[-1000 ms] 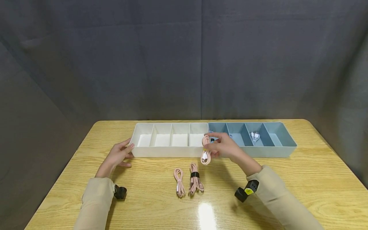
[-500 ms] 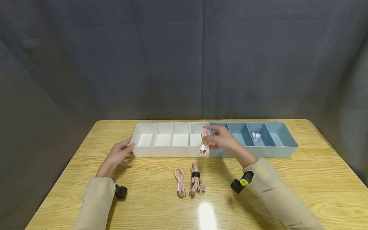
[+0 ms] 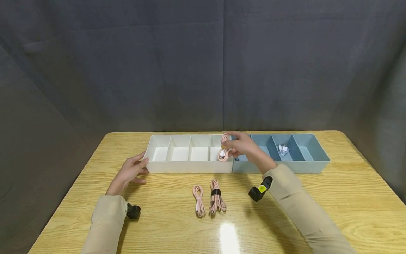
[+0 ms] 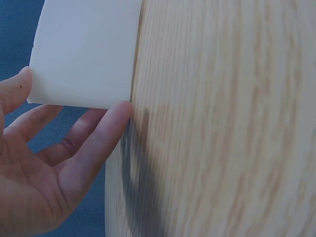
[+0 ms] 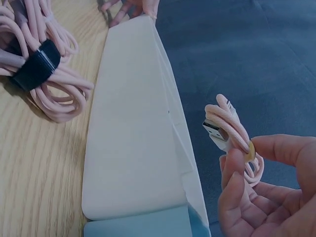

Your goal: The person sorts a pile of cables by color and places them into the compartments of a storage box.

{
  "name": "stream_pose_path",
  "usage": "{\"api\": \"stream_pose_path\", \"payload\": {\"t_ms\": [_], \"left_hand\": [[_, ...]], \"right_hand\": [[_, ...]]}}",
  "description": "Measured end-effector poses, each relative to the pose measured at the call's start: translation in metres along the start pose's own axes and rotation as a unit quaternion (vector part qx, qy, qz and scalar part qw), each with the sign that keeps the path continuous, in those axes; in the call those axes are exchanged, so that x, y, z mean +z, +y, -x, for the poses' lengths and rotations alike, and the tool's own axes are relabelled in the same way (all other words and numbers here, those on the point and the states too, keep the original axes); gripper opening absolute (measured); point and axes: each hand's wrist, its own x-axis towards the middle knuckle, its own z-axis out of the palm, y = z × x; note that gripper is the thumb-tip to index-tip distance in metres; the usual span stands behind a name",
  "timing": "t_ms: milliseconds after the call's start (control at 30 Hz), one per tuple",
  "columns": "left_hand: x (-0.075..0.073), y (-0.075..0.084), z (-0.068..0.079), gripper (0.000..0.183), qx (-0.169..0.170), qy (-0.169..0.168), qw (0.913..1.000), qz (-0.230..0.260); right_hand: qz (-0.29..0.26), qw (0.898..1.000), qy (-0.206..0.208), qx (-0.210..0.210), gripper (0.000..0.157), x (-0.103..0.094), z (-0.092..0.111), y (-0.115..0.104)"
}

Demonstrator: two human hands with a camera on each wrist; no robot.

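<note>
My right hand (image 3: pixel 242 144) pinches a coiled pink USB cable (image 5: pixel 229 123) between thumb and fingertips at its yellowish tie. The coil hangs over the rightmost compartment of a white divided organizer box (image 3: pixel 187 167), its metal plug (image 5: pixel 215 131) showing. My left hand (image 3: pixel 130 171) touches the box's left end with its fingers spread. In the left wrist view the thumb lies at the rim, and a fingertip meets the box's lower edge. On the table before the box lie a slim pink cable bundle (image 3: pixel 198 203) and a thicker pink one (image 3: pixel 217 201) with a black strap.
A blue divided organizer box (image 3: pixel 285 167) abuts the white one on the right. A small white-plugged cable (image 3: pixel 283 150) lies in one of its compartments. The wooden table (image 3: pixel 165 225) ends at a dark curtain (image 3: pixel 165 70).
My right hand has carried the coiled pink cable away from me, from before the white box's front wall to over its rightmost compartment. My left hand stays at the box's end.
</note>
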Motion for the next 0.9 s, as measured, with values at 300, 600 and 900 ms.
{"api": "stream_pose_path", "payload": {"t_ms": [300,600,900], "left_hand": [[-0.001,-0.001,0.001,0.057,0.000,-0.001,1.0000,-0.002],[-0.001,-0.002,0.002,0.057,-0.002,-0.002,1.0000,-0.002],[-0.002,0.000,0.003,0.057,-0.002,-0.006,1.0000,-0.002]], "right_hand": [[0.006,1.000,0.009,0.015,0.058,0.002,-0.011,0.005],[0.013,0.999,0.021,0.023,0.057,0.003,-0.016,0.013],[0.000,0.999,0.025,0.024,0.052,0.002,-0.015,0.014]]}}
